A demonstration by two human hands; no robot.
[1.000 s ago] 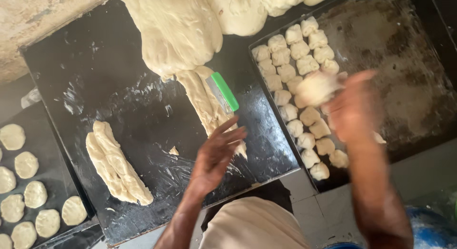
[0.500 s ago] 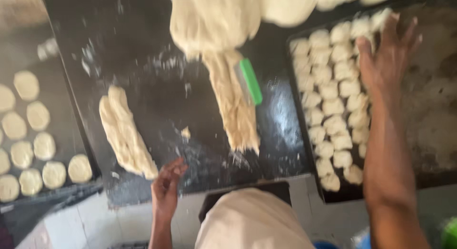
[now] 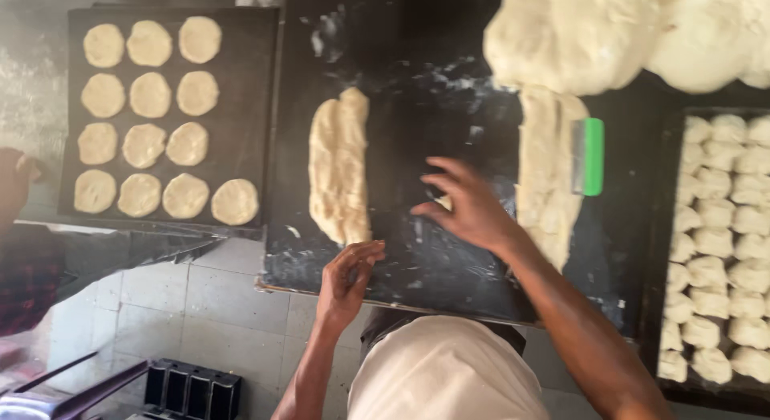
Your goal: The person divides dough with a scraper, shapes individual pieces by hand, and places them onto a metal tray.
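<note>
1. Left hand (image 3: 346, 280) is curling loosely at the near edge of the dark work board (image 3: 417, 91), grasping nothing, just below the short dough log (image 3: 340, 167).
2. Right hand (image 3: 469, 203) is hovering with fingers spread and empty over the board, between that log and the long dough strip (image 3: 549, 175).
3. A green-handled scraper (image 3: 587, 157) is lying against the strip's right side.
4. A tray of flat dough rounds (image 3: 152, 115) is sitting far left; a tray of cut dough pieces (image 3: 718, 243) far right.
</note>
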